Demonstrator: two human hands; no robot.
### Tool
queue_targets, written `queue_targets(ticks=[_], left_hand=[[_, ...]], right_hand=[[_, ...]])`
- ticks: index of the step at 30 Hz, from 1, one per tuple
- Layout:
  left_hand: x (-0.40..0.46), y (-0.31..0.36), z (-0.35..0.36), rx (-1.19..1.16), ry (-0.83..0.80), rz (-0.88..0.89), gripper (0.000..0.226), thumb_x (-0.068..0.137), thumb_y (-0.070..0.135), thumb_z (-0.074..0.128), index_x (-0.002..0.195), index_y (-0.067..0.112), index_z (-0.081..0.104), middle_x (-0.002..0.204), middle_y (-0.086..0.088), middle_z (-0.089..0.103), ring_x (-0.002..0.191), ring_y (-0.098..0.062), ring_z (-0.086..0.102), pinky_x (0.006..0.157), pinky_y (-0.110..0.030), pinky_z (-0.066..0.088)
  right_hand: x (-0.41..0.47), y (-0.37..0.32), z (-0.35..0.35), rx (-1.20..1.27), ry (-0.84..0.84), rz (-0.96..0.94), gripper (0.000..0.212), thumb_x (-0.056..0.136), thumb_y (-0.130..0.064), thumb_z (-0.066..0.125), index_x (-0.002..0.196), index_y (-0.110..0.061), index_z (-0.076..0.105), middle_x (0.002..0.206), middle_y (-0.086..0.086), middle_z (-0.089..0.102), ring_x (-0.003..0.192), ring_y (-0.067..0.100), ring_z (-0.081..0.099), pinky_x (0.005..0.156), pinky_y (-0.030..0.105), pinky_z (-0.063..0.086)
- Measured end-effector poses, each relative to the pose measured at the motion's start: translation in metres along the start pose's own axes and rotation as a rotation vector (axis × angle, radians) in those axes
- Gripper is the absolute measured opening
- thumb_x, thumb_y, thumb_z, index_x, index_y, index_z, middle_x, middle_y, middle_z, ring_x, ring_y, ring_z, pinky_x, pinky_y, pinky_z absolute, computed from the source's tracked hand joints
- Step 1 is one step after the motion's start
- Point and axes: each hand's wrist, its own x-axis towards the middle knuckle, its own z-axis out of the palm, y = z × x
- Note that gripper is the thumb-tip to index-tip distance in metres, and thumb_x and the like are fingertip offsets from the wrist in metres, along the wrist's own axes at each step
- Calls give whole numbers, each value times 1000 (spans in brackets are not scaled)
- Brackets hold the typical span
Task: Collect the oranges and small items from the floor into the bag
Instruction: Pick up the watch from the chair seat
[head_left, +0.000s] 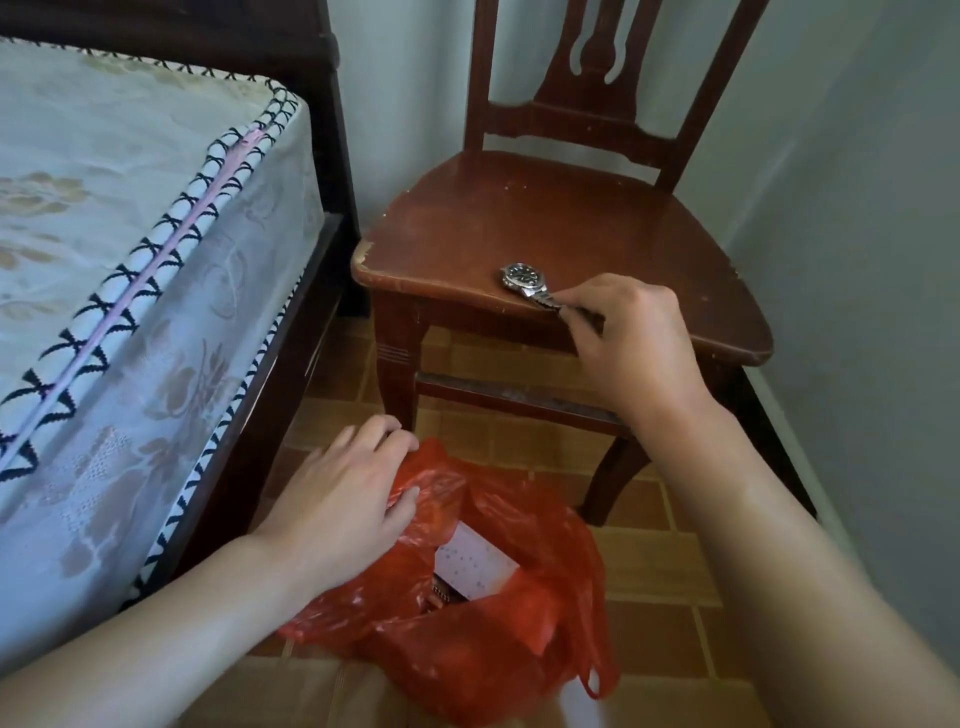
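A red plastic bag (483, 613), thin, glossy and crumpled, sits open on the tiled floor (649, 566) nearest the camera, its loose handle loop trailing at the lower right. The left hand (353, 499) grips the bag's upper left rim, fingers curled over the bunched film and thumb pressed against it, holding the mouth apart. Just right of that hand, inside the opening, lies a flat white card or packet (475, 564) speckled with small dots, and a dark-edged item beneath it; no writing on either can be read. No oranges can be made out through the plastic.

Beyond and to the right, the right hand (631, 343) pinches the metal link bracelet of a wristwatch (522, 280) between thumb and fingertips at the front edge of a wooden chair (561, 223). The watch's round dark dial and steel case lie on the seat just left of the hand; the dial markings are too small to read. The seat is a curved, reddish-brown varnished slab, scuffed, with chipped paint at its front left corner.

Left of both hands stands a bed (130, 249), its pale floral mattress trimmed in black-and-white zigzag piping, on a dark wooden frame. A narrow strip of brown tile separates bed and chair. Pale walls close in behind and to the right.
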Motion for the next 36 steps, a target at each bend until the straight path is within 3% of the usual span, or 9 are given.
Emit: queue_targets(ticks=[4, 7, 12, 17, 22, 27, 30, 33, 36], left_hand=[[0, 2, 3, -6, -27, 16, 48, 102, 50, 47, 145, 30, 45, 145, 13, 38, 133, -11, 45, 105, -36, 48], [-2, 3, 6, 4, -66, 26, 47, 101, 48, 49, 143, 29, 46, 144, 11, 39, 132, -13, 45, 103, -39, 49], [-4, 2, 11, 36, -148, 52, 43, 100, 47, 49, 138, 28, 48, 137, 10, 44, 127, -16, 49, 99, -42, 51], [-7, 2, 17, 84, -216, 49, 43, 100, 46, 48, 139, 26, 48, 137, 7, 46, 127, -19, 50, 97, -43, 52], [-7, 1, 18, 88, -244, 41, 43, 101, 44, 49, 140, 25, 48, 138, 5, 47, 127, -19, 49, 96, -42, 51], [-7, 2, 18, 83, -255, 42, 45, 102, 43, 50, 143, 25, 47, 141, 4, 47, 130, -19, 48, 99, -41, 51], [-6, 0, 19, 87, -264, 39, 45, 102, 42, 49, 142, 24, 47, 141, 3, 46, 130, -19, 47, 99, -43, 51], [-5, 0, 20, 81, -259, 34, 43, 102, 42, 50, 141, 24, 48, 140, 3, 47, 129, -20, 48, 100, -44, 51], [-4, 0, 20, 82, -240, 40, 44, 102, 42, 49, 142, 24, 48, 140, 3, 48, 129, -20, 49, 100, -44, 51]], right_hand=[[-47, -12, -14, 119, -2, 32, 20, 98, -12, 69, 115, -17, 79, 110, -6, 75, 103, 6, 67, 94, 23, 55], [-76, -12, -9, 164, -122, 26, 17, 97, -12, 71, 110, -17, 81, 106, -9, 75, 100, 3, 68, 92, 18, 54], [-127, 3, 35, 163, -435, 48, 16, 92, -6, 71, 98, -15, 82, 97, -4, 77, 92, 13, 71, 83, 36, 59], [-162, 17, 76, 125, -586, 136, 16, 94, -9, 67, 96, -16, 81, 93, -3, 74, 86, 16, 68, 79, 38, 56], [-173, 18, 110, 131, -607, 159, 17, 97, -13, 63, 91, -15, 79, 87, 0, 72, 81, 17, 66, 75, 41, 55], [-172, 14, 134, 90, -679, 135, 21, 101, -12, 59, 101, -17, 80, 94, 2, 74, 85, 19, 68, 63, 22, 43], [-168, 16, 143, 74, -662, 147, 23, 101, -12, 58, 92, -17, 78, 88, 1, 71, 81, 19, 67, 66, 28, 46], [-164, 15, 154, 33, -567, 100, 17, 100, -13, 61, 93, -18, 76, 89, -2, 65, 84, 18, 62, 66, 25, 36], [-166, 12, 164, -49, -526, 41, 17, 85, -3, 74, 93, -18, 77, 90, -1, 65, 87, 21, 59, 64, 27, 42]])
